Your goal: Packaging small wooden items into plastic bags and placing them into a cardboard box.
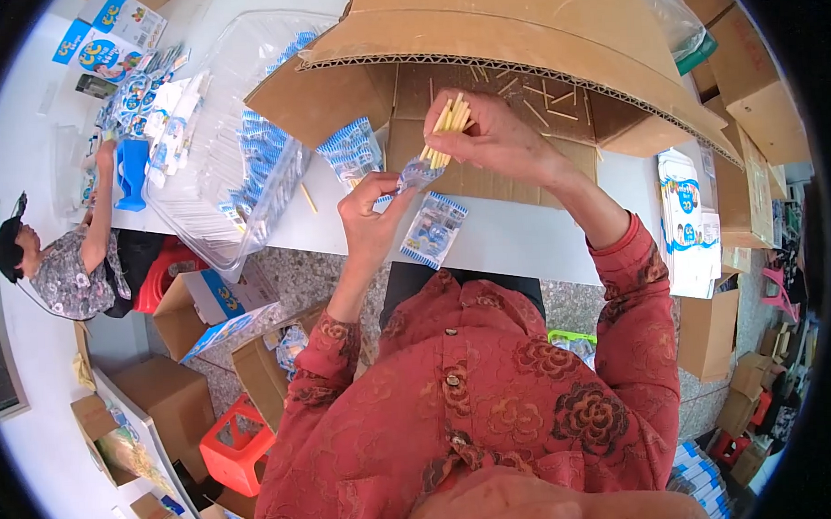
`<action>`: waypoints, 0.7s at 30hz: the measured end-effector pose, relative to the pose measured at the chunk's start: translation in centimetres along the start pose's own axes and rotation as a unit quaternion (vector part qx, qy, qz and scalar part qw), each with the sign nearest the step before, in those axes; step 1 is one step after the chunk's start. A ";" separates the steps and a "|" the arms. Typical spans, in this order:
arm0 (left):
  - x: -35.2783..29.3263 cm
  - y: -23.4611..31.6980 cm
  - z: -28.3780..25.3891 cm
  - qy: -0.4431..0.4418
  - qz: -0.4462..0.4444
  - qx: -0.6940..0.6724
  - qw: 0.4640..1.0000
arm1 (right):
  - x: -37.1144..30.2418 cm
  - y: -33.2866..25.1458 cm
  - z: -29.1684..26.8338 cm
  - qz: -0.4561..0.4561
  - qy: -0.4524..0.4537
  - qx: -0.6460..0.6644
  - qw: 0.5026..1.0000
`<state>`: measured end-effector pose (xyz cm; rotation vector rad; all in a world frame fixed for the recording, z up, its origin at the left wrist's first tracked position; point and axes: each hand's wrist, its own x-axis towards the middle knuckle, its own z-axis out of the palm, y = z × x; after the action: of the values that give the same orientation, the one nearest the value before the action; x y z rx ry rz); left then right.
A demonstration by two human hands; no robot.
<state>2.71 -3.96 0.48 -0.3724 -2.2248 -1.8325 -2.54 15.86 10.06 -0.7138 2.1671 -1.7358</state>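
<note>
My right hand (498,145) pinches a small bunch of pale yellow sticks (450,123), seemingly biscuit sticks, between thumb and fingers. Their lower ends stand in the mouth of a small clear-and-blue packet (418,175). Closed around one side of that packet is my left hand (374,215). Just below, a blue-and-white packet (435,229) lies flat at the table's near edge. Several more packets (351,150) lie to the left, against the flap of a large cardboard box (467,24). Loose sticks (547,104) are scattered inside this open box, behind my right hand.
A clear plastic tray (225,165) holds many blue packets at left; one loose stick (309,198) lies beside it. Further left, another person (77,253) works at the white table (525,242). Folded white-and-blue cartons (685,223) hang over the right edge. Red stools (236,446) and boxes stand on the floor.
</note>
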 end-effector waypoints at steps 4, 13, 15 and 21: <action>0.2 0.7 0.0 -0.010 0.008 0.019 1.000 | -0.4 -0.6 0.2 -0.037 0.012 -0.080 0.996; 0.2 0.5 0.3 -0.012 0.002 0.009 1.000 | -0.9 -2.7 0.2 -0.032 -0.022 -0.153 0.987; 0.3 1.1 0.3 -0.021 0.016 0.025 0.999 | -0.9 -2.6 0.0 -0.049 -0.038 -0.156 0.986; 0.5 1.4 0.3 -0.013 0.017 0.037 0.999 | -0.7 -3.1 0.0 -0.037 -0.095 -0.183 0.978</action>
<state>2.75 -3.39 1.90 -0.4194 -2.2833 -1.7322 -1.36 15.72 12.98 -1.0149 2.3713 -1.2454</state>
